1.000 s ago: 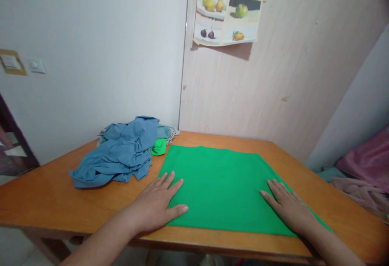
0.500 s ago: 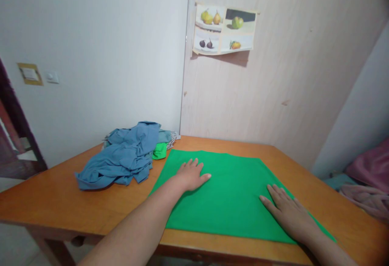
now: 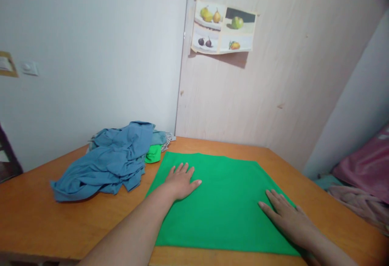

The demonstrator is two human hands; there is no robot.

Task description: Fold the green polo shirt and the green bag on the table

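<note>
A green cloth [image 3: 221, 201] lies spread flat on the wooden table, its near edge close to the table's front. My left hand [image 3: 180, 183] rests palm down on the cloth's left part, fingers stretched and thumb apart. On the right part of the cloth, by its right edge, lies my right hand [image 3: 285, 215], also palm down with the fingers extended. Neither hand grips anything. The cloth looks smooth, with faint bumps along its far edge; what lies under my palms is hidden.
Left of the cloth, a crumpled blue garment [image 3: 112, 160] is heaped with a bright green piece [image 3: 153, 154] and a striped fabric [image 3: 168, 140]. The wooden table [image 3: 39, 209] meets the wall behind. A fruit picture [image 3: 223, 27] hangs there. Pink fabric [image 3: 361, 169] lies beyond the table's right side.
The view has shifted and moved slightly closer, so the clothes pile appears further left and lower. Both hands stay flat on the green cloth, in about the same places.
</note>
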